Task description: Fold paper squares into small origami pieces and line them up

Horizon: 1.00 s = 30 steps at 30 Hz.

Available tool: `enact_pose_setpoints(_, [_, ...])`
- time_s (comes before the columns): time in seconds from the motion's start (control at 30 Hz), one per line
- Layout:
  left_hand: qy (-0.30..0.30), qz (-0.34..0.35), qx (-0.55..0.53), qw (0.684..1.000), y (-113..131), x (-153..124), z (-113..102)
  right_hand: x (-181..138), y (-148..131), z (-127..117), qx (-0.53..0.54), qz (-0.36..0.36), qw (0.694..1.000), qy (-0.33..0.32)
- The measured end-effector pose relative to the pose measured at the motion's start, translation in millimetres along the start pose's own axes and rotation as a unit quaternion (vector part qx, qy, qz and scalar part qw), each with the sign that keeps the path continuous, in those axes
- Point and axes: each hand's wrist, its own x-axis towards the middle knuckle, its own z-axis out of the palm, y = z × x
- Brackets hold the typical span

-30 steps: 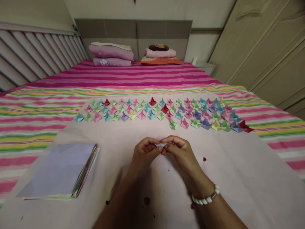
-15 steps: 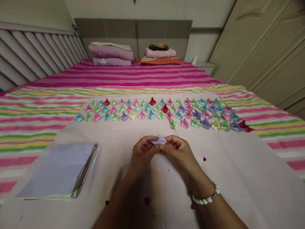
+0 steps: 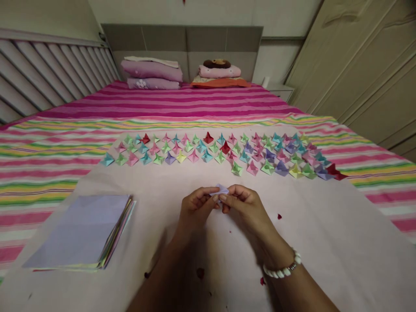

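Observation:
A small folded piece of lavender paper is pinched between my two hands, above the pale sheet. My left hand grips its left side with thumb and fingers. On its right side, my right hand holds it the same way, and the two thumbs almost meet. The fingers cover much of the paper's lower part. Beyond my hands stand rows of small folded paper boats in green, pink, blue, purple, yellow and red. A stack of square paper with a lavender sheet on top lies to the left.
Dark red scraps are scattered near my forearms. The pale sheet lies on a striped bedspread. Folded bedding sits by the headboard, a railing runs along the left, and a wardrobe stands at the right.
The lavender paper has shifted slightly right and tilted, showing a narrower face. My fingers and thumbs have moved a little around it. The boats and the paper stack stay put.

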Motion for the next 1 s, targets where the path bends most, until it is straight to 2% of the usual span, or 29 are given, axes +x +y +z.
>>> enact_pose_setpoints(0.17, [-0.016,0.005,0.001,1.000,-1.2,-0.3,1.6,-1.3,-1.2,-1.6,-0.012,-0.005,1.000,0.009])
enact_pose_setpoints(0.27, [-0.011,-0.021,-0.028,0.999,-4.2,0.3,2.2,-1.5,-1.9,-2.1,-0.016,-0.009,1.000,0.012])
enact_pose_setpoints(0.43, [-0.041,-0.062,-0.025,0.997,-7.2,1.6,-1.1,-2.4,-1.5,-0.3,-0.026,-0.005,1.000,-0.006])
enact_pose_setpoints(0.67, [-0.016,-0.045,0.032,0.998,-2.0,0.1,-4.3,-3.8,-3.6,0.7,-0.076,-0.030,0.997,-0.011])
enact_pose_setpoints(0.87, [-0.013,-0.014,0.055,0.998,-3.0,0.2,-3.4,-2.4,-3.4,-0.9,-0.053,-0.024,0.998,-0.002])
enact_pose_setpoints(1.0, [0.027,-0.020,0.074,0.997,-0.5,-0.4,-0.8,-2.5,-3.3,-0.9,-0.053,-0.036,0.998,0.005])
